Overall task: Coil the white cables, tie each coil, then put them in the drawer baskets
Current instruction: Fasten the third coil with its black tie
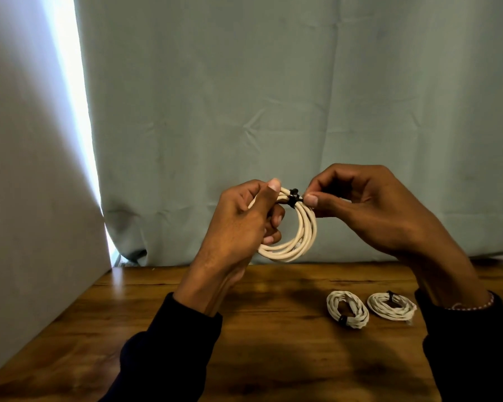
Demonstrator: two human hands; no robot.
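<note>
A pale green curtain [273,111] hangs across the back, with a grey panel [26,169] standing at the left and a bright strip of light between them. Below runs the wooden worktop [273,358], its grain dark and glossy. Both arms, in dark sleeves [169,343], are raised above it. The left hand [244,224] is closed around the left side of a white cable coil [299,239], held upright in the air in front of the curtain, thumb pressed on top. The right hand [369,204] pinches, between thumb and forefinger, the end of a black tie [293,197] wrapped round the top of that coil. On the worktop at the right lie two smaller tied coils [347,309] [391,305], just beside each other, each banded in black.
</note>
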